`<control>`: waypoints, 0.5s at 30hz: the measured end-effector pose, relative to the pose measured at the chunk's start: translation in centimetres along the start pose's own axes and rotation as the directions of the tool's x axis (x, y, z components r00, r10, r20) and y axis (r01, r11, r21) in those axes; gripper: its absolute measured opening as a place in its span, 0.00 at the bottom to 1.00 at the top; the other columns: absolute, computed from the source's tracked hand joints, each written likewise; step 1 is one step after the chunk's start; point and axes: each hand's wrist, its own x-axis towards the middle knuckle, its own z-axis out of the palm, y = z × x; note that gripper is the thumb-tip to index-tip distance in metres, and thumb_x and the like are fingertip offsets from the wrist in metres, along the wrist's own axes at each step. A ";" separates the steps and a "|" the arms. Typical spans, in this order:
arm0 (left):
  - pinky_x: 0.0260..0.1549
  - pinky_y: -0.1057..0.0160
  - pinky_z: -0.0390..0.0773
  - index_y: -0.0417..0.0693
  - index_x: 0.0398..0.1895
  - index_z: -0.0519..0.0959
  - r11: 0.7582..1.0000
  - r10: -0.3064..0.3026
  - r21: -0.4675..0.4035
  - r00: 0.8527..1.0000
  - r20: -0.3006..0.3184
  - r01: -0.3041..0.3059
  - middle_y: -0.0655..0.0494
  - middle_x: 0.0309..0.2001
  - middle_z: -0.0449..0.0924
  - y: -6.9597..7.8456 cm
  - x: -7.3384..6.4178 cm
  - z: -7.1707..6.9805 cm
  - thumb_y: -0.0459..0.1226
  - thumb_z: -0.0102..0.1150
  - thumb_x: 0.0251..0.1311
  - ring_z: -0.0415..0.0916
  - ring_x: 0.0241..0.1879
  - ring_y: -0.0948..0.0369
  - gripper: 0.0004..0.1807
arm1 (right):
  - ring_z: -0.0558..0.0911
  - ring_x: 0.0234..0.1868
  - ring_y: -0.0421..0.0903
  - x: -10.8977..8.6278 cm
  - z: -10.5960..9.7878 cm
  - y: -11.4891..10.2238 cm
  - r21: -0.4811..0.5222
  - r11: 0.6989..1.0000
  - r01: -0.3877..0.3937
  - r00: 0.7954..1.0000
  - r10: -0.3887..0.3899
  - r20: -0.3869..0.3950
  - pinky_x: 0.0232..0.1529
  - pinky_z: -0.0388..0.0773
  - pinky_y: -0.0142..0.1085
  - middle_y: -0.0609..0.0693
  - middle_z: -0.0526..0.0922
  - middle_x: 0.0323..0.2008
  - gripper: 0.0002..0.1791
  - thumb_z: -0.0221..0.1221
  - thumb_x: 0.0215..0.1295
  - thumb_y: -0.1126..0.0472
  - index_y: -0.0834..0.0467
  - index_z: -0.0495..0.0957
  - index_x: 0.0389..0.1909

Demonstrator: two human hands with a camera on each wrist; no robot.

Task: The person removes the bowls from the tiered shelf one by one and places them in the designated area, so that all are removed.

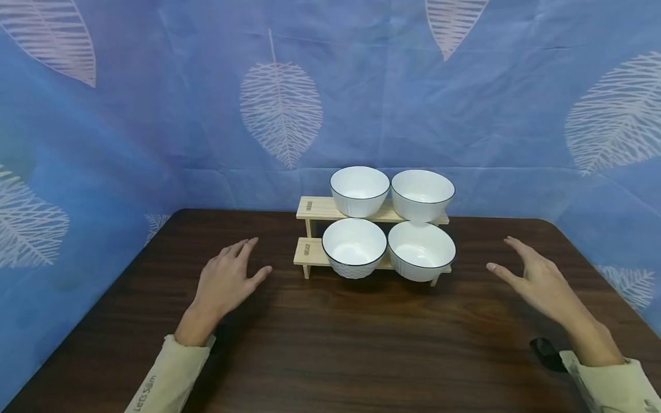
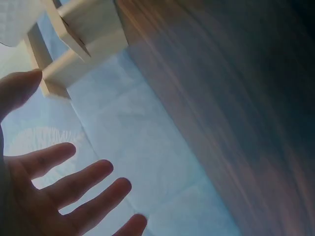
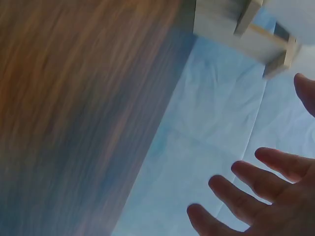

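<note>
My left hand [image 1: 223, 282] and right hand [image 1: 548, 289] hold nothing, fingers spread and thumbs apart. Between them, toward the far side of the table [image 1: 361, 338], four white bowls [image 1: 354, 248] sit in pairs on a higher far shelf [image 1: 321, 207] and a lower near shelf [image 1: 312, 253]. Both shelves run left to right, one end toward each hand; my right hand looks nearer to a bowl.

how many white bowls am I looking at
4: back left bowl, back right bowl on the upper shelf; front left bowl, front right bowl on the lower shelf.
</note>
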 end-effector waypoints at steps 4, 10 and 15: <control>0.44 0.38 0.80 0.38 0.71 0.70 0.997 -0.024 -0.075 0.995 0.097 0.032 0.33 0.62 0.75 1.1 0.5 0.3 0.53 0.65 0.65 0.77 0.55 0.37 0.39 | 0.61 0.13 0.45 0.2 0.4 -0.9 0.062 0.998 -0.021 1.000 0.020 0.007 0.20 0.63 0.39 0.51 0.66 0.17 0.40 0.59 0.75 0.49 0.73 0.57 0.73; 0.51 0.35 0.75 0.40 0.73 0.68 0.977 -0.057 -0.187 0.968 0.243 0.105 0.34 0.66 0.71 2.0 1.2 0.6 0.51 0.59 0.71 0.72 0.62 0.37 0.34 | 0.75 0.52 0.73 1.0 0.6 -1.8 0.222 0.975 -0.019 1.000 0.015 0.023 0.38 0.77 0.57 0.76 0.70 0.60 0.35 0.60 0.75 0.54 0.72 0.62 0.71; 0.57 0.36 0.71 0.40 0.73 0.68 0.935 -0.040 -0.328 0.957 0.289 0.138 0.37 0.68 0.70 1.8 2.4 1.1 0.47 0.56 0.74 0.70 0.65 0.39 0.31 | 0.79 0.58 0.49 1.9 0.8 -2.1 0.349 0.937 -0.001 0.998 -0.021 0.057 0.41 0.79 0.36 0.71 0.68 0.65 0.30 0.58 0.76 0.57 0.69 0.63 0.70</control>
